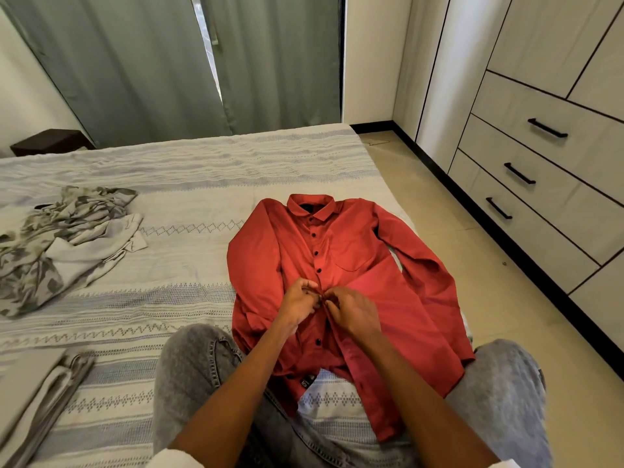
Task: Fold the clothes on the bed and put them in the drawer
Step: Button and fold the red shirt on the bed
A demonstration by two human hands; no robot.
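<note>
The bed [189, 170], under a pale striped cover, fills the left and middle of the view; the wardrobe's drawers [540, 170] stand closed across the floor at the right, well apart from it. On the right half of the bed lies the red shirt [364, 285], front up and spread flat, collar at the far end and hem toward the person's knees, so its long axis runs near to far, straight away from the hands. Its sleeves trail down either side. A crumpled patterned garment [57, 241] sits at the far left, and a flat grey folded piece [44, 396] lies at the near left edge.

Both hands meet on the shirt's button placket [317, 261], about midway down. The left hand [297, 304] has its fingers curled in, pinching the placket edge; the right hand [354, 312] pinches the opposing edge, fingertips touching the left's. The buttons above appear fastened; those below look open. Judging by this, the buttoning is midway, and the work proceeds nearward along the placket, equally reachable by both hands. Folding has not begun.
</note>
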